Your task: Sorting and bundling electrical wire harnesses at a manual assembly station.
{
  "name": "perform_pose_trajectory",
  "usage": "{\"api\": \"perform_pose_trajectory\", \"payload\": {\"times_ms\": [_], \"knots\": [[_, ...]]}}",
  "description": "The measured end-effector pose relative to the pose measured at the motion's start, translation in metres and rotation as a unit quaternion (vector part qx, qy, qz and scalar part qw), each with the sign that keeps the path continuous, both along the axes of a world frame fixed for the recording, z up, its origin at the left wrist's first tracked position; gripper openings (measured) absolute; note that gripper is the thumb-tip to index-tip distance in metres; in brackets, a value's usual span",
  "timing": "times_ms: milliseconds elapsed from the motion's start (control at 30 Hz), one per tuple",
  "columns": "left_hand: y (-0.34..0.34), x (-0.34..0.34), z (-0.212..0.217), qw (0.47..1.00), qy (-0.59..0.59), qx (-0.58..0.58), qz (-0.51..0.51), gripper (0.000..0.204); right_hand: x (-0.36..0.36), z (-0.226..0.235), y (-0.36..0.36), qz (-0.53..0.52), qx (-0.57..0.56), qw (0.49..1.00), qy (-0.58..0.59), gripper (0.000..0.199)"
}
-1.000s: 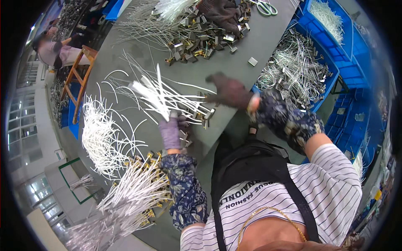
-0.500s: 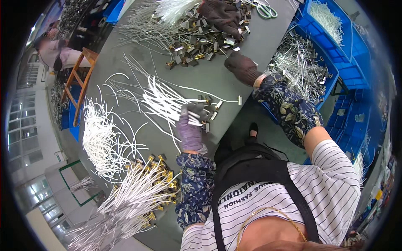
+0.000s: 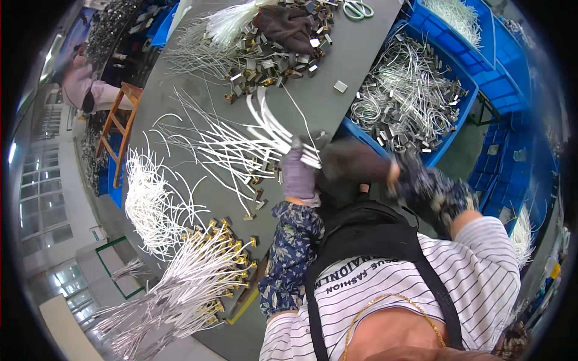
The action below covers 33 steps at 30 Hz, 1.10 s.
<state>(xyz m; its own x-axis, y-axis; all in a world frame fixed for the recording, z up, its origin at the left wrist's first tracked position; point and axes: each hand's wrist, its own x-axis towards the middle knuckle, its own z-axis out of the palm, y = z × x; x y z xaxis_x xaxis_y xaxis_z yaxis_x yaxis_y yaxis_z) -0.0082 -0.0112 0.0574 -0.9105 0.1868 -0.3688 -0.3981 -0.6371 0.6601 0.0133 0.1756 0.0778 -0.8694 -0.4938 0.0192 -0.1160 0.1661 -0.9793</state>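
Note:
My left hand (image 3: 299, 175), in a purple glove, is closed around several thick white tubes (image 3: 265, 123) near the table's front edge. Their long ends fan out up and to the left. Close beside their lower ends is my right hand (image 3: 355, 162) in a dark brown glove, badly smeared by motion; its fingers and anything in them cannot be made out. Left of my left hand, more white tubes (image 3: 226, 144) lie spread on the table, with small metal connectors (image 3: 257, 198) at their near ends. A single silver connector (image 3: 340, 86) lies farther back.
Wires with metal connectors (image 3: 265, 69) are heaped at the back under a dark brown cloth (image 3: 283, 27), beside green-handled scissors (image 3: 358, 9). Loose white tubes (image 3: 147, 201) and bundled gold-ended wires (image 3: 186, 274) lie left. A blue bin (image 3: 445, 157) of wires stands right; a person (image 3: 84, 87) is far left.
My left hand has moved right with some of the white tubes, leaving others on the table. My right hand has come from the far edge down to beside it.

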Motion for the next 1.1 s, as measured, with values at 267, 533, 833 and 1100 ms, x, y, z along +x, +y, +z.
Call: {"api": "perform_pose_trajectory", "payload": {"times_ms": [267, 533, 833, 1100], "knots": [[0.055, 0.015, -0.032, 0.991, -0.110, 0.012, 0.070, 0.032, 0.213, -0.059, 0.133, -0.264, 0.122, 0.866, -0.406, 0.022], [-0.017, -0.037, 0.019, 0.975, 0.111, -0.108, 0.158, 0.038, 0.270, -0.119, 0.179, -0.258, 0.098, 0.843, -0.462, 0.010], [-0.073, -0.065, 0.065, 0.957, 0.129, -0.071, 0.248, 0.034, 0.236, -0.115, 0.169, -0.250, 0.040, 0.845, -0.471, 0.009], [-0.082, -0.064, 0.069, 0.946, 0.082, -0.041, 0.312, 0.027, 0.230, -0.128, 0.162, -0.233, 0.065, 0.863, -0.443, 0.011]]}}
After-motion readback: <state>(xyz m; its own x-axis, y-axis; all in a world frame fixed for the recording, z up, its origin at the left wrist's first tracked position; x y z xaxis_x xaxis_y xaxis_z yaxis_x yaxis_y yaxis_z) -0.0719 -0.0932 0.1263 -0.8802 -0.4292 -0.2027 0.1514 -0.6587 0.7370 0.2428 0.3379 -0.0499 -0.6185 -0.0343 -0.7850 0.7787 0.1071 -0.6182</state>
